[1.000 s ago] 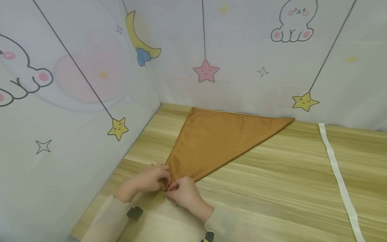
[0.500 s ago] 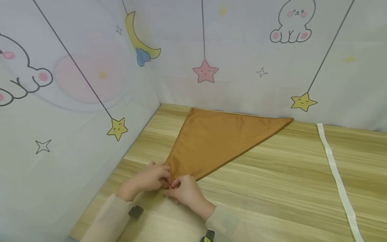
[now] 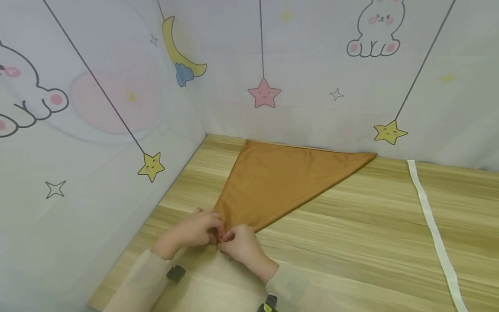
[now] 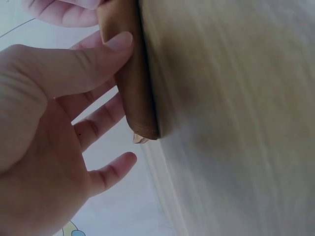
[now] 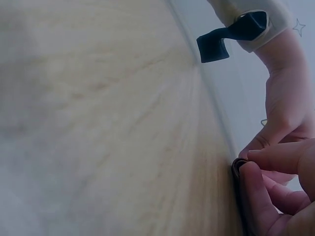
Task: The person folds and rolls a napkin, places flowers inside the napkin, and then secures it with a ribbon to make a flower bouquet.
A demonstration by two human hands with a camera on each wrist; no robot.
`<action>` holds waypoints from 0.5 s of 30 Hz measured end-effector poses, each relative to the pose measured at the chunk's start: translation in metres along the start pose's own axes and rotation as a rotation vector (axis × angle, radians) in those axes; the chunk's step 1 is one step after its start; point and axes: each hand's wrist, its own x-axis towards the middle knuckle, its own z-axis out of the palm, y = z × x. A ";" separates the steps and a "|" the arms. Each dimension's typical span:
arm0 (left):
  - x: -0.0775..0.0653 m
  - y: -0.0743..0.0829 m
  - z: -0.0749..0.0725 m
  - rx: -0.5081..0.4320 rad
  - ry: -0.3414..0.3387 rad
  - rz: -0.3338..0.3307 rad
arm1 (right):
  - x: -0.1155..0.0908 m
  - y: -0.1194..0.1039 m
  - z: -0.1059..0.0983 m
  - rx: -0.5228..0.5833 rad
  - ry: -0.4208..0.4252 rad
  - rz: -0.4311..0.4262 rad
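A brown cloth lies flat on the table in a roughly triangular shape, its near corner under both hands. My left hand pinches the cloth's near edge. In the left wrist view that edge is a narrow roll, with the left thumb on top, some fingers behind it and the little finger apart. My right hand pinches the same edge just to the right. From the right wrist view, the roll's coiled end shows between the right thumb and a finger.
A white strip runs lengthwise on the wooden table at the right. Printed fabric walls stand along the table's back and left sides. Each wrist wears a dark strap-mounted device.
Both hands shift slightly right and away from me with the pinched near edge. The right fingers change their hold a little; the rest of the cloth stays flat.
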 end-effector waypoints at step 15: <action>0.004 0.002 0.001 0.005 0.004 0.006 | 0.000 0.000 -0.005 -0.130 0.064 -0.052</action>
